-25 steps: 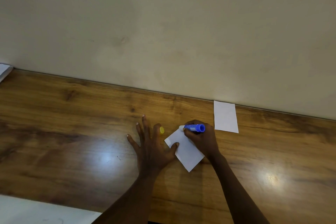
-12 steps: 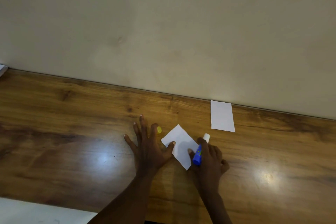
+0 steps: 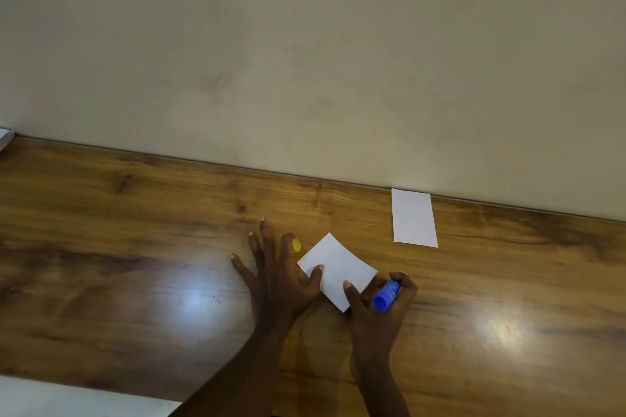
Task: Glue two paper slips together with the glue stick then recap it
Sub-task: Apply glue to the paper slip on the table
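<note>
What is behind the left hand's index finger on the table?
A small yellow cap peeks out past the left hand, beside the angled paper slip. Only its rounded edge shows; the rest is covered by the fingers.

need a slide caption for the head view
Left hand pins a paper slip flat while right hand holds the uncapped blue glue stick; second slip lies apart.
</note>
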### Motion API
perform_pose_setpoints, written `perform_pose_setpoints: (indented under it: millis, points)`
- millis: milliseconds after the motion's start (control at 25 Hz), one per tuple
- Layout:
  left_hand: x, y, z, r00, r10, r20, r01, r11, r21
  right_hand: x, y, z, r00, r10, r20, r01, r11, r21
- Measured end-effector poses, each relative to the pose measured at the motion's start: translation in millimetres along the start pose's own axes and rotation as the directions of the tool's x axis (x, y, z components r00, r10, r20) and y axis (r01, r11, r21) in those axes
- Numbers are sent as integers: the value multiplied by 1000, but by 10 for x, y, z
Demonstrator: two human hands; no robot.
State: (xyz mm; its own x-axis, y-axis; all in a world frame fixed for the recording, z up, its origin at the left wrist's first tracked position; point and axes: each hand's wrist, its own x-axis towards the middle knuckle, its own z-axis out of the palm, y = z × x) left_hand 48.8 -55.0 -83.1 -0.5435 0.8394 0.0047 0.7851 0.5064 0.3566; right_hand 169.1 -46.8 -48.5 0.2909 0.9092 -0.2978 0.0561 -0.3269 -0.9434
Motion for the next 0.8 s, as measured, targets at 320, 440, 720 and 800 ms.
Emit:
perform_pose_setpoints:
  millis: [320,440,720,800]
  points:
    - [-26,4,-27,999,-4,-43,1,998,-64,421,-252,-42,901,-364,236,426,846,-321]
    - [-2,-4,-14,1000,-11,19,11,999,-46,660,-334,-47,806,-354,474,548,749,-373]
    - [-6,2,-16,1000,1,22,-1,1000,-14,529,-215,69,868,-348,355,439,872,-217]
    - [-8,1,-8,1000,5,24,-5,1000,-2,447,-158,161,901,-214,378,256,964,-65]
